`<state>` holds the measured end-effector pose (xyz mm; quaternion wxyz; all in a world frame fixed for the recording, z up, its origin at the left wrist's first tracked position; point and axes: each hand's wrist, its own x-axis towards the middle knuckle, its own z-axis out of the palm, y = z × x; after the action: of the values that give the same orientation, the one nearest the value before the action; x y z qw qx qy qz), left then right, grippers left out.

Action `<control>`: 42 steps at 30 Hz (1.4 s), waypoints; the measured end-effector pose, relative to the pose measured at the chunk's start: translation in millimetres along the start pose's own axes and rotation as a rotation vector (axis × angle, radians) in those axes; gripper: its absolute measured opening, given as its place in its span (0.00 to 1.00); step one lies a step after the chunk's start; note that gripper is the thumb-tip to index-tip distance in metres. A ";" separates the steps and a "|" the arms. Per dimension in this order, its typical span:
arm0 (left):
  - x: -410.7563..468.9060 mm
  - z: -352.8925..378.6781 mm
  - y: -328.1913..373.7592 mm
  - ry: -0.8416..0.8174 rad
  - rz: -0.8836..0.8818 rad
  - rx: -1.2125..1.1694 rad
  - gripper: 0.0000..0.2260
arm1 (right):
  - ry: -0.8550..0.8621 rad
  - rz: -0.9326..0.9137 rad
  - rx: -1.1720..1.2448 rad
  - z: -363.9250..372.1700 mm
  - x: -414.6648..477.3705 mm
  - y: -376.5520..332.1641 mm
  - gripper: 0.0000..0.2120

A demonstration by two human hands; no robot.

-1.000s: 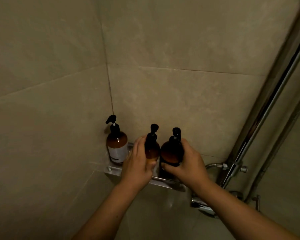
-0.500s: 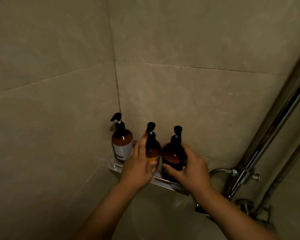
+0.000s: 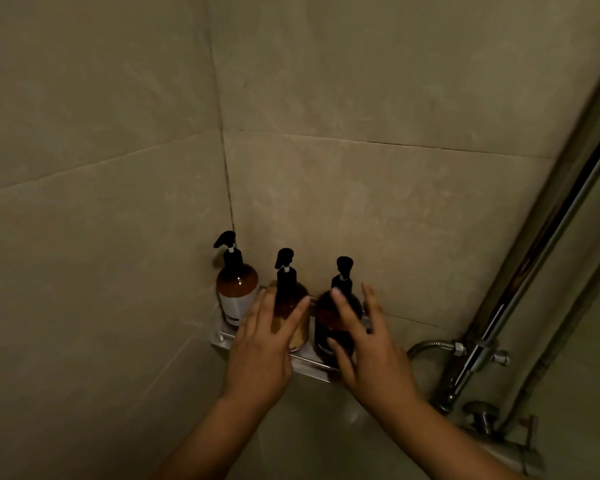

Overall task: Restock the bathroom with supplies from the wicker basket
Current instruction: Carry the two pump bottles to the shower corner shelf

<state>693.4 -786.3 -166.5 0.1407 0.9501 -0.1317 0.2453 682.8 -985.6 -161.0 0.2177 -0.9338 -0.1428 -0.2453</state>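
Observation:
Three amber pump bottles stand upright in a row on a metal corner shelf (image 3: pixel 219 338) in a tiled shower. The left bottle (image 3: pixel 237 289) has a white label and sits in the corner. My left hand (image 3: pixel 262 344) is spread open just in front of the middle bottle (image 3: pixel 288 299), fingers apart, not gripping it. My right hand (image 3: pixel 368 355) is open in front of the right bottle (image 3: pixel 340 317), fingers spread around it without closing. The wicker basket is out of sight.
Beige tiled walls meet in a corner behind the shelf. A chrome shower rail (image 3: pixel 551 237) runs diagonally at the right, with a hose (image 3: pixel 426 344) and mixer valve (image 3: pixel 482 417) below it, close to my right forearm.
Both hands were closed on the middle and right bottles; they have let go and opened, drawing slightly back. The bottles stay standing on the shelf.

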 end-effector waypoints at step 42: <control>31.3 8.2 -21.6 0.065 -0.028 0.006 0.34 | -0.026 -0.048 0.034 31.3 27.5 -11.0 0.38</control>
<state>730.2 -774.8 -162.0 0.1453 0.9438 -0.1128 0.2745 714.1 -956.7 -167.5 0.2258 -0.9293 -0.1720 -0.2361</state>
